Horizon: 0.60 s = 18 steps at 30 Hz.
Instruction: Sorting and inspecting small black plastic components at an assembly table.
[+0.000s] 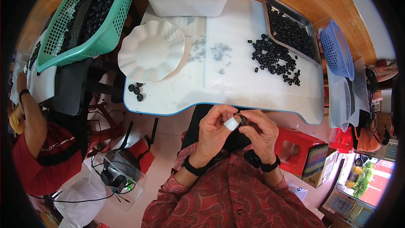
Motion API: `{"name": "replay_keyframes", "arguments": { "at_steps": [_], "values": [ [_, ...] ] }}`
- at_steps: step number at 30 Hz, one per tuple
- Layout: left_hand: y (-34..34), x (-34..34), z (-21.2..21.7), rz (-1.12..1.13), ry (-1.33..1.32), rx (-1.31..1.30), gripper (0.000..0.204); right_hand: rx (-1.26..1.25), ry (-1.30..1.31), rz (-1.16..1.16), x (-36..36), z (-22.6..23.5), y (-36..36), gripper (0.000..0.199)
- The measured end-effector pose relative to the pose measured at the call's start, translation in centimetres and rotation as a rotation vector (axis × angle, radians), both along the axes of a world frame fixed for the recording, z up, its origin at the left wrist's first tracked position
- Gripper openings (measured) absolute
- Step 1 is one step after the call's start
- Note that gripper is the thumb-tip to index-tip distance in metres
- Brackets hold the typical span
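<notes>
Just off the near edge of the white table (177,97), my two hands meet in front of my chest. The fingers of my left hand (212,133) are pinched together, and a white wrap (231,123) covers one of its digits. Between the fingertips of both hands sits a small dark round part (241,119), mostly covered by fingers. My right hand (262,134) pinches at it from the other side, thumb and forefinger closed. Beyond, on the table, lie a loose pile of small black cylindrical parts (272,59) and scattered tiny clear or metallic pieces (220,51).
A scalloped white plate (152,50) stands at the left, several black round parts (137,89) beside it. Behind are a white tub (190,4), a green basket (90,46) and a metal tray (310,55), all holding black parts. Left, a person in red (46,156) sits nearby.
</notes>
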State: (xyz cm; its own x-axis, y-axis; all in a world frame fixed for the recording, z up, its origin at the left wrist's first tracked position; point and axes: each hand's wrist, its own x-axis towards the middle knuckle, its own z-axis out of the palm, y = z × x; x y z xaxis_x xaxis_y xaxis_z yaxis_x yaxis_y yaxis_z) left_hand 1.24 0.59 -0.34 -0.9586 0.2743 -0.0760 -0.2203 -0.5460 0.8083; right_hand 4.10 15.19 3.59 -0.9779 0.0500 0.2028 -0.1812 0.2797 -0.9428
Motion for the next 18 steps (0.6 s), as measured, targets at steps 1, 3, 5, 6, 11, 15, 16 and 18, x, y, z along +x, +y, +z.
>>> {"name": "replay_keyframes", "arguments": {
  "at_steps": [1,3,5,6,11,15,16,18],
  "values": [
    [-0.1,0.0,-0.1,-0.008,0.022,-0.006,0.024,-0.012,0.001,0.014,0.0,0.1,0.0,0.035],
    [-0.1,-0.2,0.1,-0.018,0.044,-0.011,0.029,-0.022,0.003,0.027,0.0,0.2,0.0,0.035],
    [-0.3,-0.6,0.7,-0.086,0.203,0.069,0.046,-0.122,0.015,0.038,0.0,0.4,-0.2,0.036],
    [-0.5,-0.7,0.8,-0.196,0.188,0.192,0.058,-0.121,0.015,0.038,0.1,0.4,-0.2,0.036],
    [-0.9,-0.5,1.2,-0.306,0.159,0.219,0.065,-0.187,0.027,0.057,0.2,1.0,-0.2,0.035],
    [-0.7,-0.4,1.4,-0.235,0.29,0.153,0.064,-0.153,0.112,0.072,0.2,1.2,0.0,0.032],
    [-0.7,-0.4,1.5,-0.211,0.314,0.132,0.062,-0.147,0.083,0.067,0.3,1.4,0.1,0.031],
    [-0.7,-0.4,1.6,-0.185,0.355,0.082,0.062,-0.141,0.055,0.061,0.4,1.5,0.1,0.03]
  ]
}}
